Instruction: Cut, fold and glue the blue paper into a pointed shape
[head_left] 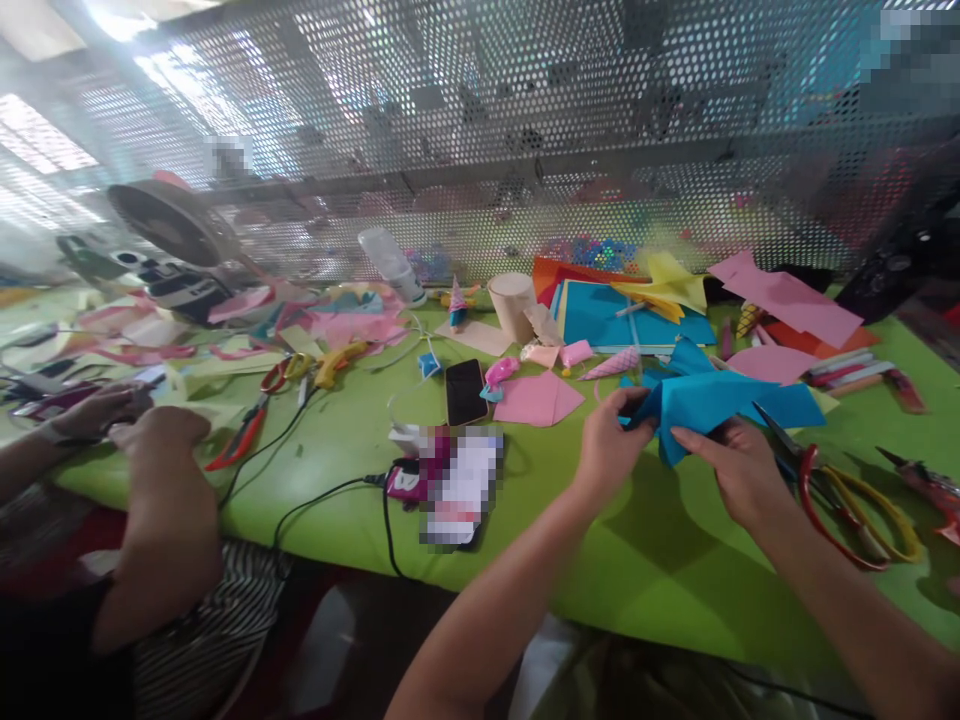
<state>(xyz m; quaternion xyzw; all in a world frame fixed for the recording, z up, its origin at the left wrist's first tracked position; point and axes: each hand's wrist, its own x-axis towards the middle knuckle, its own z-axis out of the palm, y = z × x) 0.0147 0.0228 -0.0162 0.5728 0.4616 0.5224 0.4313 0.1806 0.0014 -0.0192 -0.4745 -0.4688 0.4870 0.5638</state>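
A bright blue craft sheet (716,395), folded and bent, is held up over the green table. My left hand (619,440) pinches its left end between thumb and fingers. Lower on the same sheet, my right hand (731,460) grips the edge, with some fingers hidden behind it. Beside my right wrist lies a pair of scissors (847,510) with red and yellow handles, its blades partly hidden by that hand. Pink cut pieces (538,398) and a pink cone (611,363) lie just beyond my left hand.
A phone (461,490) and a purple device with cables (412,482) sit left of my arms. Behind stand a cardboard roll (513,305) and stacked coloured sheets (585,315). A co-worker's arms (157,480) are at the left, near orange-handled cutters (244,435).
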